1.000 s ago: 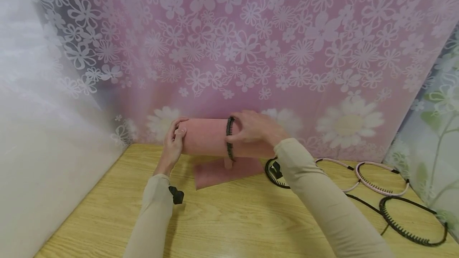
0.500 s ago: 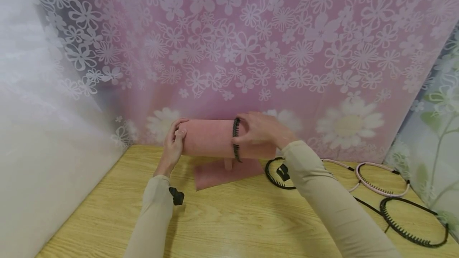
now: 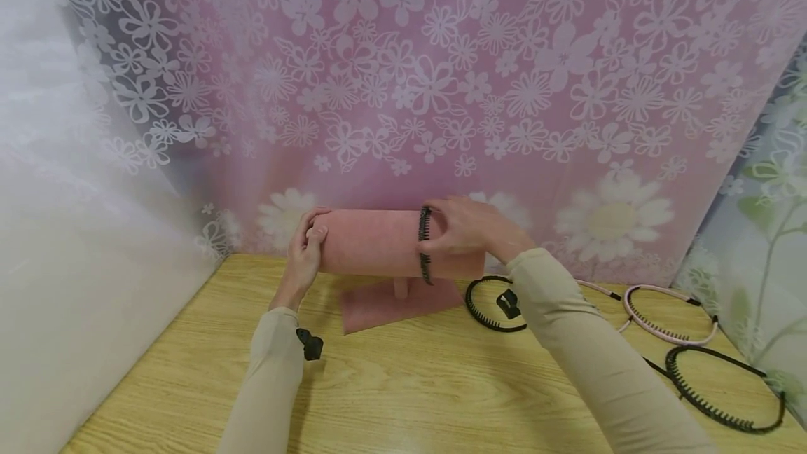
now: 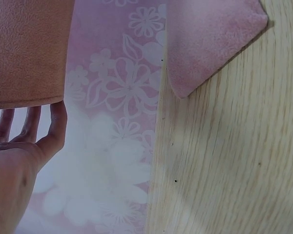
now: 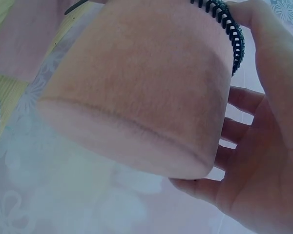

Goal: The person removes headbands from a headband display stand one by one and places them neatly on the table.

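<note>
A pink, cushioned cylindrical display stand lies horizontally above its flat base, on a short post. My left hand grips its left end, thumb in front; in the left wrist view several fingertips touch the roll's rim. A black toothed headband arches over the roll, right of its middle. My right hand holds this headband, thumb at the front and fingers over the top. In the right wrist view the headband's teeth face the roll, and the other fingers lie along the roll's side.
On the wooden table, another black headband lies right of the base, partly behind the right sleeve. Farther right are pink headbands and a black toothed one. A flowered pink curtain hangs behind.
My right hand has slid the black headband rightward along the roll, from near its middle toward the right end. My left hand stays on the left end.
</note>
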Action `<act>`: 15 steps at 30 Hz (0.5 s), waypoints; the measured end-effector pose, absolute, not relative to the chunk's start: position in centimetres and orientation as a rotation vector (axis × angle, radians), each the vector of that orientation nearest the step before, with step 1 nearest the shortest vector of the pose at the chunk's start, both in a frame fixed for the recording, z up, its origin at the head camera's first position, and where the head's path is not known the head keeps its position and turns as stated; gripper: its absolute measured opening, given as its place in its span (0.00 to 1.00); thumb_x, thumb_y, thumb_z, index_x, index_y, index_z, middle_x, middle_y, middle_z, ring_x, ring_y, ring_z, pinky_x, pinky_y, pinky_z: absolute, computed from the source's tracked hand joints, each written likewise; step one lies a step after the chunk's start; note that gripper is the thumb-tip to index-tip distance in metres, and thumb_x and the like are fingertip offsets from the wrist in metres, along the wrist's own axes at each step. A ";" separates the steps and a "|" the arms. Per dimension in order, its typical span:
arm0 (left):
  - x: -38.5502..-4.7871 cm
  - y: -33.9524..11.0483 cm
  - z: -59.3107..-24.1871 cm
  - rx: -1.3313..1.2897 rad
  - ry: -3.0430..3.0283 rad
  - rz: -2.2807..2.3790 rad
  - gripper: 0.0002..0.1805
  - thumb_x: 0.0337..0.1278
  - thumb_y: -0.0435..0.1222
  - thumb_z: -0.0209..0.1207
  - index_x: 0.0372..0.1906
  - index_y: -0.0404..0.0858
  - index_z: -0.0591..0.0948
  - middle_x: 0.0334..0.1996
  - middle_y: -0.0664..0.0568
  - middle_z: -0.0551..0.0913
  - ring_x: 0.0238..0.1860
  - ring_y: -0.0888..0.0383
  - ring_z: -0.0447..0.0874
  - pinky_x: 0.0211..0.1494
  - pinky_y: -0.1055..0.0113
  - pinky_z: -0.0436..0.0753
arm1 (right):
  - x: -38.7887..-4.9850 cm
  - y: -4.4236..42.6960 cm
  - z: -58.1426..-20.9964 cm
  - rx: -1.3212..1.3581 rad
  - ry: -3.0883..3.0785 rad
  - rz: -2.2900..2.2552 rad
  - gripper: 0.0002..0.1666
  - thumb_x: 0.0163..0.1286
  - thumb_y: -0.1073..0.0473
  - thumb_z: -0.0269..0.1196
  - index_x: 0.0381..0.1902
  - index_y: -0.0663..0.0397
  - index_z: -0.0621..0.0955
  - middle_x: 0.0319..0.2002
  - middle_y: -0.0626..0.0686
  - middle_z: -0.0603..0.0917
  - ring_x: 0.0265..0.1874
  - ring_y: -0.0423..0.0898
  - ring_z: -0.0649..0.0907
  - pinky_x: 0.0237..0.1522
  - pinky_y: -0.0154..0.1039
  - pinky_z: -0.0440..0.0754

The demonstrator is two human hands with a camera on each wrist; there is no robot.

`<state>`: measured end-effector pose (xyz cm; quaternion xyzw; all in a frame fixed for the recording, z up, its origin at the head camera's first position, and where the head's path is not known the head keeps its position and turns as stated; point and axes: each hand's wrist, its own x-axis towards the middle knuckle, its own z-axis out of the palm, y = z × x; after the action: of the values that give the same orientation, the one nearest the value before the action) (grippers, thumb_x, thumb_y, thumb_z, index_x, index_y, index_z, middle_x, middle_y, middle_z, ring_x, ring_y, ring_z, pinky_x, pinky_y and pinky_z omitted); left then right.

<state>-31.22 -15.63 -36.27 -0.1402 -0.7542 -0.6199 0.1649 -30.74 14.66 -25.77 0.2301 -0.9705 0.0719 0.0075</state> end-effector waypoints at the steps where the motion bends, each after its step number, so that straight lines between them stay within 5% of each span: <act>1: -31.2 -15.6 -36.3 -0.399 -2.150 -1.766 0.23 0.79 0.43 0.46 0.72 0.43 0.70 0.68 0.42 0.73 0.58 0.47 0.77 0.61 0.53 0.76 | -30.8 14.8 -25.8 0.717 -3.039 0.225 0.56 0.60 0.28 0.65 0.79 0.49 0.65 0.75 0.60 0.70 0.74 0.60 0.70 0.71 0.62 0.70; 15: -31.2 -15.6 -36.3 -0.402 -2.153 -1.764 0.23 0.79 0.43 0.45 0.73 0.44 0.70 0.70 0.41 0.72 0.62 0.41 0.75 0.65 0.45 0.74 | -30.4 16.5 -25.9 0.718 -3.029 0.237 0.56 0.60 0.30 0.65 0.78 0.53 0.65 0.75 0.61 0.70 0.73 0.63 0.70 0.70 0.63 0.70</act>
<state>-31.18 -15.59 -36.33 -0.1409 -0.7553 -0.6188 0.1639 -30.36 16.52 -25.94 0.2299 -0.9702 0.0758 0.0099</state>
